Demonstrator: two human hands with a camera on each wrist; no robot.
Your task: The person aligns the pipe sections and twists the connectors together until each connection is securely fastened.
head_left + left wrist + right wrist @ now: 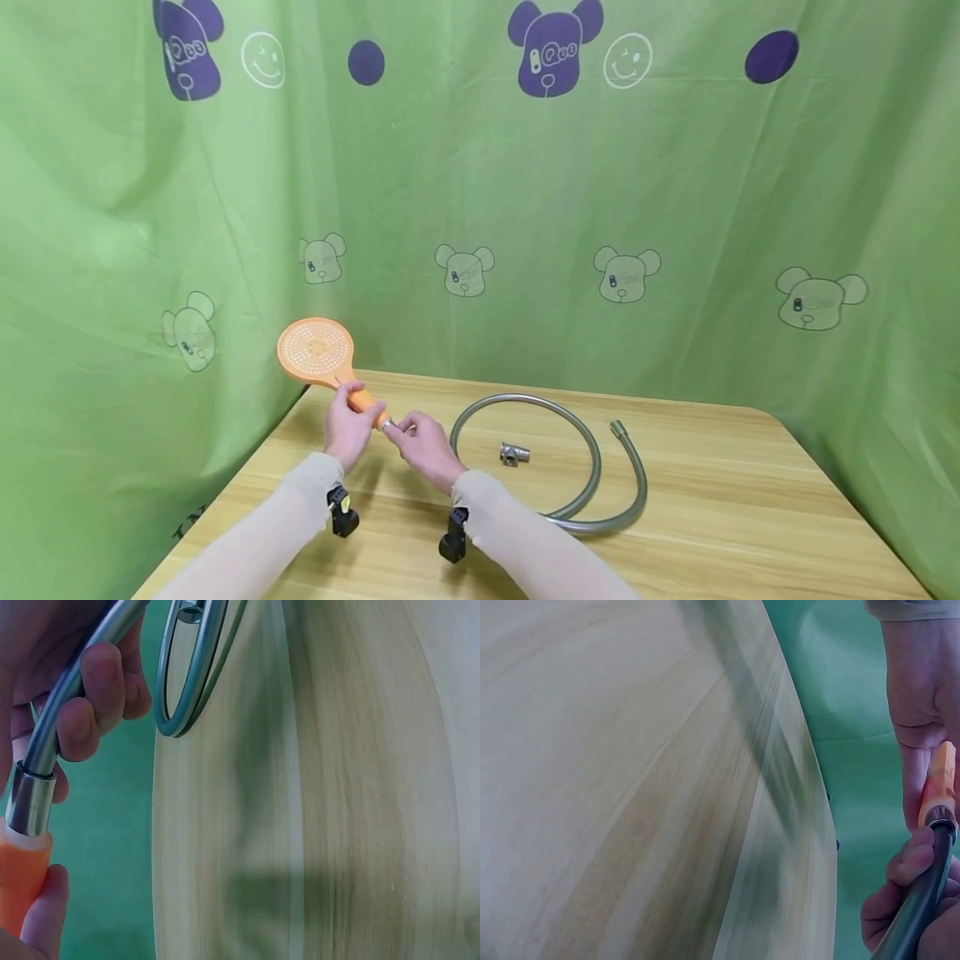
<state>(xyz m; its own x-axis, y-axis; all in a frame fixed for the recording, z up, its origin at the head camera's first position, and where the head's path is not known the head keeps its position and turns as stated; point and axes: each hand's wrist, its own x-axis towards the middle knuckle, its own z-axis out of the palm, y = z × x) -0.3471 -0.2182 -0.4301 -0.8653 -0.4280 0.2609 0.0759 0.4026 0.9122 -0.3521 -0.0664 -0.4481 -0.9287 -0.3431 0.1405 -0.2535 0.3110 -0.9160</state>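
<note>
My left hand [347, 432] grips the handle of an orange shower head [315, 350], whose perforated round face points up towards the head camera at the left of the table. A silver hose nut [31, 801] meets the handle's end. My right hand [429, 450] holds the grey metal shower hose [51, 724] just behind that nut, fingers curled round it in the left wrist view. In the right wrist view the dark-looking hose [922, 900] runs from the orange handle through the right hand's fingers. Both hands are raised above the table.
The rest of the hose loops over the wooden table [720, 500], its free end fitting [618, 428] towards the back. Inside the loop lies a small chrome tee-shaped valve fitting [513, 454]. A green printed curtain [480, 183] surrounds the table's back and sides.
</note>
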